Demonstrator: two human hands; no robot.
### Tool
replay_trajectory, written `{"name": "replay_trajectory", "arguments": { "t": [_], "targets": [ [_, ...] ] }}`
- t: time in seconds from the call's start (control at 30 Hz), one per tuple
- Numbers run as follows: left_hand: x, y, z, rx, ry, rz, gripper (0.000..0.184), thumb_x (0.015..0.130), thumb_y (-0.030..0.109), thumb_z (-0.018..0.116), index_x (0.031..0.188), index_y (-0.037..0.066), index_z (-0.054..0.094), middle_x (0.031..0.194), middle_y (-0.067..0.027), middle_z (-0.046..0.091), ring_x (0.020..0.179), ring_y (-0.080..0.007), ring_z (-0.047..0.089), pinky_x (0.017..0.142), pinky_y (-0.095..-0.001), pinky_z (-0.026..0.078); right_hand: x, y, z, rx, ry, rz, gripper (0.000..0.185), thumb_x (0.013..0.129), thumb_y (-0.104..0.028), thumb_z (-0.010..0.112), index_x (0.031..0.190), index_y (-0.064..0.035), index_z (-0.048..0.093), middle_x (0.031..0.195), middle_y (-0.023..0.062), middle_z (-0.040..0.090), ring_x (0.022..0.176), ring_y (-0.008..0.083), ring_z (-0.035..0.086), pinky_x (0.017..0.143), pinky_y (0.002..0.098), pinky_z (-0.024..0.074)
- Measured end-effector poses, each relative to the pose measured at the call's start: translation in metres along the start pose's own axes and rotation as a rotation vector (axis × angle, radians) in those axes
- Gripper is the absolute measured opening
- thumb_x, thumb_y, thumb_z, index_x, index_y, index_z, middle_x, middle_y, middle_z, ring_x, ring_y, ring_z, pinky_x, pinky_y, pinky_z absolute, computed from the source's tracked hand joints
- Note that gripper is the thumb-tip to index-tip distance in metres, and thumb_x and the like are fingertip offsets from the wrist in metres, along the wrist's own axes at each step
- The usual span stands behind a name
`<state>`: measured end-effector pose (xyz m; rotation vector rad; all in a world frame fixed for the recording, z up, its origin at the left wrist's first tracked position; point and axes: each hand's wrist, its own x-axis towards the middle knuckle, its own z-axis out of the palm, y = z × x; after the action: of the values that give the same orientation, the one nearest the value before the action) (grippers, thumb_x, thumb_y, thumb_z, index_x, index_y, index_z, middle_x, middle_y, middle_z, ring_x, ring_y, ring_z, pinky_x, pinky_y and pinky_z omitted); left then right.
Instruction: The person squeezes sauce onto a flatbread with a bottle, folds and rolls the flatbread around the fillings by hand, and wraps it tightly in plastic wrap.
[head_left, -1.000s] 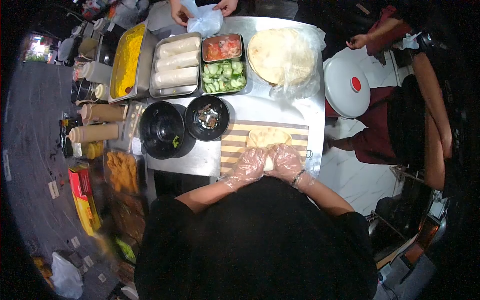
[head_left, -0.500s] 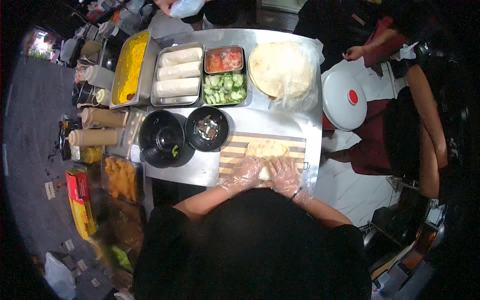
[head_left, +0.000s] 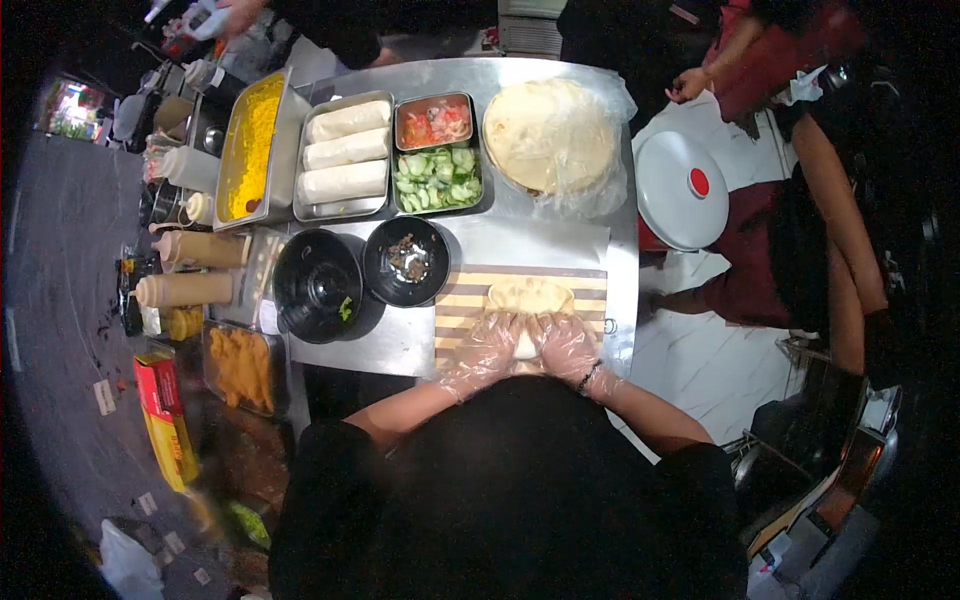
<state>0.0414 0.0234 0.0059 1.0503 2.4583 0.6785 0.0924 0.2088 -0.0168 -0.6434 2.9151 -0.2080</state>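
Observation:
On the striped cutting board (head_left: pixel 455 310) lies a partly rolled flatbread (head_left: pixel 532 296), its far edge still flat. My left hand (head_left: pixel 487 350), in a clear plastic glove, wraps over the left part of the roll. My right hand (head_left: pixel 566 348), gloved too, with a dark bracelet at the wrist, grips the right part. Both hands have bent fingers pressed on the bread, with a pale strip of it between them. Beyond the board is a stack of flatbreads (head_left: pixel 545 135) partly under clear plastic.
Black bowls (head_left: pixel 318 285) (head_left: pixel 407 262) stand left of the board. Behind are trays of wraps (head_left: pixel 345 150), cucumber (head_left: pixel 437 180), tomato (head_left: pixel 433 125) and yellow food (head_left: pixel 254 150). Sauce bottles (head_left: pixel 190 290) stand left. At right are a white lid (head_left: pixel 682 190) and a person's arm (head_left: pixel 835 200).
My hands stay on the flatbread with small finger shifts. The other person's hands and the pale bag at the far side have moved left. The view has shifted slightly.

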Motion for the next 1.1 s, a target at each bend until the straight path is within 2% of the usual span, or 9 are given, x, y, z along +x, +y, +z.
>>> {"name": "replay_trajectory", "arguments": {
  "t": [0.07, 0.3, 0.47, 0.53, 0.63, 0.77, 0.87, 0.9, 1.1],
  "targets": [
    [-0.002, 0.000, 0.004, 0.285, 0.248, 0.105, 0.053, 0.074, 0.020, 0.067, 0.120, -0.001, 0.054, 0.116, -0.0166, 0.059, 0.110, -0.0297, 0.055, 0.098, -0.0441, 0.042, 0.001, 0.002, -0.004, 0.037, 0.001, -0.001, 0.062, 0.071, -0.038, 0.071, 0.121, -0.0037, 0.057, 0.107, 0.0090, 0.059, 0.103, 0.0255, 0.055, 0.088, 0.0415, 0.0426],
    [0.004, -0.003, 0.018, 0.078, 0.132, 0.130, 0.065, 0.074, 0.028, 0.069, 0.128, -0.001, 0.049, 0.119, -0.0154, 0.058, 0.109, -0.0285, 0.055, 0.097, -0.0423, 0.042, -0.005, 0.003, -0.002, 0.062, 0.004, 0.020, 0.069, 0.073, -0.042, 0.070, 0.127, -0.0028, 0.054, 0.115, 0.0113, 0.058, 0.108, 0.0260, 0.054, 0.091, 0.0440, 0.0421],
    [0.005, 0.001, 0.022, 0.139, 0.131, 0.149, 0.068, 0.071, 0.028, 0.074, 0.129, 0.001, 0.050, 0.117, -0.0136, 0.058, 0.107, -0.0283, 0.056, 0.095, -0.0416, 0.043, -0.031, 0.011, -0.035, 0.359, 0.173, 0.087, 0.060, 0.077, -0.030, 0.071, 0.125, -0.0012, 0.053, 0.121, 0.0187, 0.055, 0.118, 0.0369, 0.048, 0.104, 0.0498, 0.0340],
    [0.009, 0.004, 0.018, 0.156, 0.117, 0.171, 0.068, 0.071, 0.028, 0.075, 0.129, 0.002, 0.050, 0.116, -0.0130, 0.058, 0.107, -0.0284, 0.056, 0.094, -0.0416, 0.043, -0.055, 0.013, -0.048, 0.455, 0.221, 0.177, 0.052, 0.080, -0.021, 0.069, 0.125, -0.0001, 0.052, 0.122, 0.0207, 0.054, 0.121, 0.0367, 0.048, 0.105, 0.0496, 0.0346],
    [0.007, 0.007, 0.019, 0.121, 0.070, 0.109, 0.068, 0.071, 0.027, 0.075, 0.130, 0.004, 0.050, 0.115, -0.0126, 0.058, 0.106, -0.0288, 0.057, 0.094, -0.0420, 0.044, -0.089, -0.007, -0.018, 0.671, 0.603, 0.759, 0.038, 0.091, -0.011, 0.061, 0.125, 0.0025, 0.052, 0.120, 0.0210, 0.056, 0.113, 0.0329, 0.055, 0.096, 0.0417, 0.0431],
    [0.007, 0.007, 0.019, 0.172, 0.051, 0.101, 0.072, 0.073, 0.031, 0.076, 0.133, 0.005, 0.047, 0.118, -0.0148, 0.057, 0.107, -0.0298, 0.057, 0.096, -0.0425, 0.044, -0.087, -0.038, 0.012, 1.130, 0.580, 0.973, 0.039, 0.099, -0.021, 0.055, 0.128, 0.0047, 0.053, 0.104, 0.0077, 0.062, 0.091, 0.0130, 0.056, 0.082, 0.0285, 0.0483],
    [0.007, 0.003, 0.020, 0.185, 0.037, 0.109, 0.073, 0.073, 0.032, 0.076, 0.134, 0.005, 0.047, 0.120, -0.0156, 0.057, 0.109, -0.0305, 0.057, 0.096, -0.0427, 0.044, -0.071, -0.042, 0.008, 1.297, 0.693, 1.099, 0.039, 0.099, -0.024, 0.056, 0.124, 0.0061, 0.056, 0.098, 0.0050, 0.061, 0.084, 0.0106, 0.054, 0.076, 0.0255, 0.0490],
    [0.006, 0.002, 0.021, 0.188, 0.043, 0.117, 0.073, 0.073, 0.032, 0.076, 0.134, 0.005, 0.047, 0.121, -0.0161, 0.057, 0.110, -0.0307, 0.057, 0.096, -0.0428, 0.044, -0.065, -0.040, 0.007, 1.491, 0.661, 1.159, 0.039, 0.101, -0.027, 0.051, 0.124, 0.0048, 0.056, 0.113, 0.0115, 0.063, 0.098, 0.0179, 0.058, 0.090, 0.0312, 0.0464],
    [0.006, 0.004, 0.022, 0.182, 0.109, 0.150, 0.074, 0.072, 0.033, 0.076, 0.134, 0.004, 0.047, 0.127, -0.0158, 0.055, 0.113, -0.0307, 0.056, 0.097, -0.0431, 0.043, -0.057, -0.031, 0.038, 1.505, 0.692, 1.237, 0.047, 0.098, -0.036, 0.054, 0.122, 0.0040, 0.059, 0.112, 0.0125, 0.064, 0.099, 0.0176, 0.059, 0.090, 0.0305, 0.0463]
  ]
}}
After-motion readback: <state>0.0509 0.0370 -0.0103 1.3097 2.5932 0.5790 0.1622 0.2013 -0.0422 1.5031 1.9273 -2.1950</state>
